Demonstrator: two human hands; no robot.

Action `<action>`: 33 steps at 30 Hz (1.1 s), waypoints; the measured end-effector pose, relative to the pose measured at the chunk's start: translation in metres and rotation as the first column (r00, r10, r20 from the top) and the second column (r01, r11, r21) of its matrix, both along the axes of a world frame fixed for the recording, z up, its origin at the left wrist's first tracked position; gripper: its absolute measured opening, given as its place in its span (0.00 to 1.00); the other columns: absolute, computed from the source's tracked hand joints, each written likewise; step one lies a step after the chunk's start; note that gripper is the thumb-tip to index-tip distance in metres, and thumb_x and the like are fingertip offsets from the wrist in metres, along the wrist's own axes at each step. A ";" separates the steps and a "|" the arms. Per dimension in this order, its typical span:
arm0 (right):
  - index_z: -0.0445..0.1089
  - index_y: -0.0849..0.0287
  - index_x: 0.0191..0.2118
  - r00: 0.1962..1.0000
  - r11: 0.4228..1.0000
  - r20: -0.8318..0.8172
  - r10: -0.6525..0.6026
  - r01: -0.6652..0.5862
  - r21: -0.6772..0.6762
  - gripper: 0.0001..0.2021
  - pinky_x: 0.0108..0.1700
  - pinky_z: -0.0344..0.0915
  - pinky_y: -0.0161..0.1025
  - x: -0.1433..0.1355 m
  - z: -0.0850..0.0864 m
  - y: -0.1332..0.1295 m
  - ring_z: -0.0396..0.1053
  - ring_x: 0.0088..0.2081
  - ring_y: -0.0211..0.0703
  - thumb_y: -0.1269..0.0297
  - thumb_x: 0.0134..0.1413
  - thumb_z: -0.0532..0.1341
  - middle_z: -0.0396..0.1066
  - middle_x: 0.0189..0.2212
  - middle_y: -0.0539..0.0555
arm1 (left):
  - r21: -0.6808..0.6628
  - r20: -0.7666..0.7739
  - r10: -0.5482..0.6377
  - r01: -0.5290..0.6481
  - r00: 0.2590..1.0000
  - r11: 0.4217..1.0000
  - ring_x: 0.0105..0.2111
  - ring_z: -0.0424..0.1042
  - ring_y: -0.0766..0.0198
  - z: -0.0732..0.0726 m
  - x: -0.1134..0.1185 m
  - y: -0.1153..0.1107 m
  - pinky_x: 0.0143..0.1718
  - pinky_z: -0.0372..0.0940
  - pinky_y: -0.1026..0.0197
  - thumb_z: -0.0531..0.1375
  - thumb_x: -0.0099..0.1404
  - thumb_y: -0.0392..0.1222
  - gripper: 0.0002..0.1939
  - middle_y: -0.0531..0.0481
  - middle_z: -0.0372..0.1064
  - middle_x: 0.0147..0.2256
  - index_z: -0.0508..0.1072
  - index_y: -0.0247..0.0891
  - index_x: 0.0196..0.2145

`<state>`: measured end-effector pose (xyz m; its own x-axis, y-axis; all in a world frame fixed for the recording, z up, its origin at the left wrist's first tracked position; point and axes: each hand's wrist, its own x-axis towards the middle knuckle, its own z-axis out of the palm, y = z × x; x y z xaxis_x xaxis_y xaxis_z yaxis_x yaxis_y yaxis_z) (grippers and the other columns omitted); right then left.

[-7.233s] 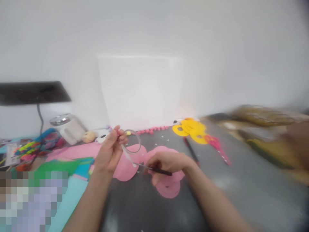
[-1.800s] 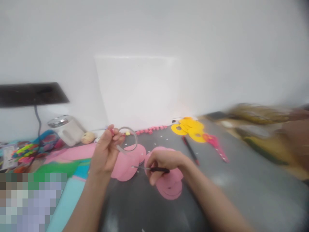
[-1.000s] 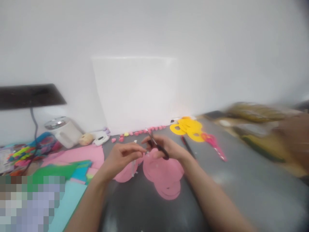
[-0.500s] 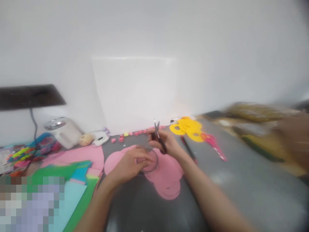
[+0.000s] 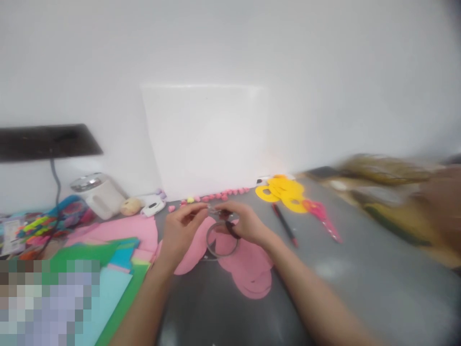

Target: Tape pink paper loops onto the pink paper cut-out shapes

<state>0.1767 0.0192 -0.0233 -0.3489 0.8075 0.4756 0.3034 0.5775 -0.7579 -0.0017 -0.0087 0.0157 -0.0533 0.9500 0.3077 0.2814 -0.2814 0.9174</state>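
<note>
My left hand (image 5: pixel 183 231) is closed in a pinch above the pink paper. What its fingertips hold is too blurred to make out. My right hand (image 5: pixel 248 223) grips dark-handled scissors (image 5: pixel 233 230), their blades pointing left towards the left fingertips and partly hidden. Just below and between both hands is a grey see-through ring (image 5: pixel 209 246), perhaps a roll of clear tape; whether it hangs or rests I cannot tell. Rounded pink paper cut-outs (image 5: pixel 250 263) overlap on the dark tabletop (image 5: pixel 216 307) beneath.
Yellow paper rings (image 5: pixel 284 190), pink scissors (image 5: pixel 322 218) and a black-and-red pen (image 5: pixel 284 224) lie to the right. Coloured paper sheets (image 5: pixel 118 295) cover the left side. Small pink pieces (image 5: pixel 219 195) line the back, before a white board (image 5: pixel 207 139).
My left hand has moved up and left off the ring, and its fingertips now meet near the right hand. The scissors have swung from pointing upward to pointing left.
</note>
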 end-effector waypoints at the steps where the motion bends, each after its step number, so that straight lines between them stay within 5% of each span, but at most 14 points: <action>1: 0.71 0.58 0.43 1.000 1.000 0.009 -0.001 0.001 0.009 0.19 0.34 0.65 0.35 0.000 -0.001 0.000 0.66 0.31 0.39 0.63 0.41 0.68 0.70 0.30 0.52 | -0.004 0.000 0.001 -0.001 1.000 1.000 0.32 0.73 0.59 0.000 0.000 0.000 0.36 0.68 0.59 0.63 0.53 0.45 0.11 0.47 0.76 0.32 0.78 0.37 0.32; 15: 0.71 0.56 0.43 0.984 0.997 0.161 -0.070 0.066 0.029 0.19 0.35 0.64 0.35 0.001 0.002 0.000 0.68 0.32 0.40 0.69 0.40 0.68 0.72 0.32 0.52 | 0.014 -0.202 0.031 -0.029 0.979 0.999 0.27 0.69 0.62 -0.003 -0.003 0.002 0.30 0.63 0.62 0.59 0.56 0.46 0.10 0.51 0.74 0.25 0.77 0.38 0.28; 33: 0.70 0.57 0.41 0.889 0.951 0.342 -0.304 0.264 0.160 0.17 0.40 0.62 0.40 0.008 -0.002 0.007 0.66 0.41 0.47 0.73 0.39 0.66 0.69 0.38 0.55 | -0.047 -0.099 -0.027 0.022 0.995 0.999 0.30 0.69 0.62 0.000 -0.002 0.000 0.34 0.64 0.62 0.60 0.55 0.45 0.09 0.50 0.74 0.27 0.77 0.38 0.26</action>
